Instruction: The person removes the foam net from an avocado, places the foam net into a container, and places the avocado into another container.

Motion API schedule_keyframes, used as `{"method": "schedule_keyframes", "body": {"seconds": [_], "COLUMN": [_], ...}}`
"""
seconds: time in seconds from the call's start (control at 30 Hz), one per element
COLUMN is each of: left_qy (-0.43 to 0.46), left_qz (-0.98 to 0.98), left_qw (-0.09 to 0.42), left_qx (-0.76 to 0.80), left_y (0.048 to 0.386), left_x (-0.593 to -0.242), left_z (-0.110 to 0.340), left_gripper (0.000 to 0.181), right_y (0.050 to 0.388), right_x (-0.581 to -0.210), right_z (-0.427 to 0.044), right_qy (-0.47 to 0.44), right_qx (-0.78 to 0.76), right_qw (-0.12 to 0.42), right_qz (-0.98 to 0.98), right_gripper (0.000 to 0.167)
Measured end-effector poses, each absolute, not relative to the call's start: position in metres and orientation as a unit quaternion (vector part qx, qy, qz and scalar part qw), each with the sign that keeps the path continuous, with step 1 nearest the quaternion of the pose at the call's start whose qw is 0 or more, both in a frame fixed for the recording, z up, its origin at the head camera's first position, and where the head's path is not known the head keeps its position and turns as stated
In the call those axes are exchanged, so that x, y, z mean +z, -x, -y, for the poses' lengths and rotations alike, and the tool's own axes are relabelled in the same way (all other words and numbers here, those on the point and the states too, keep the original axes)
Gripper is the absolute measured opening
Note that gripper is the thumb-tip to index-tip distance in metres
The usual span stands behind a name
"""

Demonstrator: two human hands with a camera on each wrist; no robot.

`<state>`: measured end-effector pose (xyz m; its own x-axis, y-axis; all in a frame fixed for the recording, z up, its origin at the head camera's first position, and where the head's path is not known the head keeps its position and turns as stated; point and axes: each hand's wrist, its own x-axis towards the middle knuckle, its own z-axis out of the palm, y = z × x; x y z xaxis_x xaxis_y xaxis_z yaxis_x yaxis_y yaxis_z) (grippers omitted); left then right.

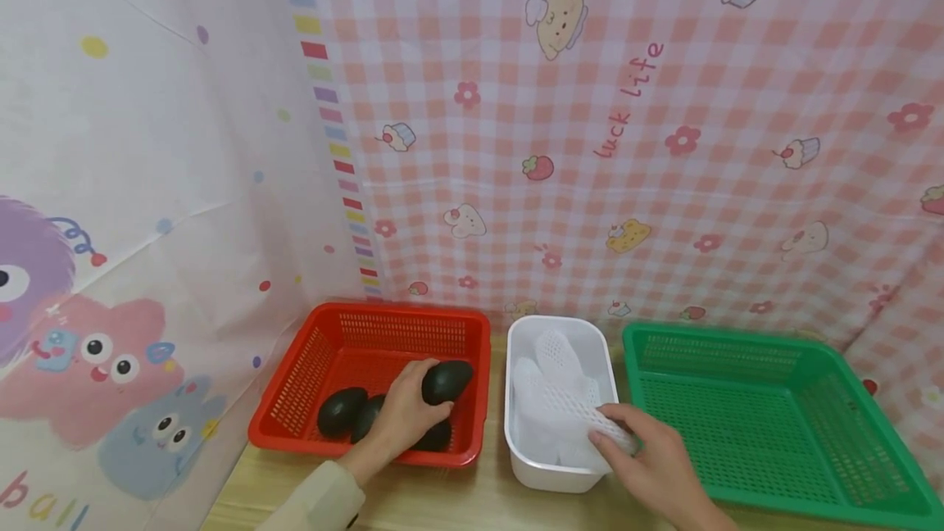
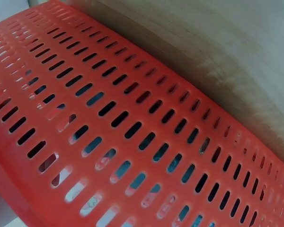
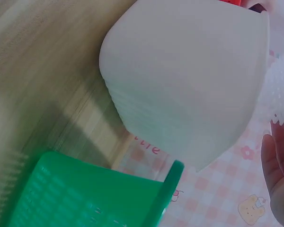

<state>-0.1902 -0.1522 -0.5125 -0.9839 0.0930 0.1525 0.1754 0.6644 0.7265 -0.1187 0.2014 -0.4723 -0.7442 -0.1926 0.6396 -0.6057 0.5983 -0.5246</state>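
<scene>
My left hand (image 1: 401, 416) grips a dark, smooth avocado (image 1: 449, 381) above the right side of the red basket (image 1: 404, 315). Several other dark avocados (image 1: 342, 412) lie in that basket, partly covered by the hand. Fingers and thumb of my right hand (image 1: 652, 459) pinch the near end of a white foam net sleeve (image 1: 583, 411) over the white bin (image 1: 556, 477). More foam net sleeves (image 1: 558, 360) sit inside this bin. The left wrist view has only the slotted wall of the red basket (image 2: 16, 158), with the left hand hidden.
To the right stands a green slotted basket (image 1: 760, 416), near the white bin. All three containers stand on a wooden table (image 1: 490, 506). A pink checked curtain (image 1: 516, 211) hangs behind them, and a white printed curtain (image 1: 214, 269) on the left.
</scene>
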Motion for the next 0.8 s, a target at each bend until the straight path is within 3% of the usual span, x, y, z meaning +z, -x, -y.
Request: {"method": "schedule_keyframes", "body": {"seconds": [0.5, 0.8], "left_qy": [0.076, 0.079], "left_qz": [0.922, 0.931], "left_qw": [0.019, 0.019], "left_qx": [-0.379, -0.357], "left_y": [0.202, 0.204], "left_x": [-0.519, -0.52], "left_z": [0.152, 0.149], "left_gripper": [0.068, 0.066], "right_y": [0.132, 0.134], "right_x": [-0.487, -0.49], "right_z": [-0.192, -0.195], "right_qy": [-0.201, -0.241], "right_qx": [0.314, 0.284], "right_qw": [0.205, 0.235], "right_qz": [0.905, 0.898], "right_gripper": [0.034, 0.041]}}
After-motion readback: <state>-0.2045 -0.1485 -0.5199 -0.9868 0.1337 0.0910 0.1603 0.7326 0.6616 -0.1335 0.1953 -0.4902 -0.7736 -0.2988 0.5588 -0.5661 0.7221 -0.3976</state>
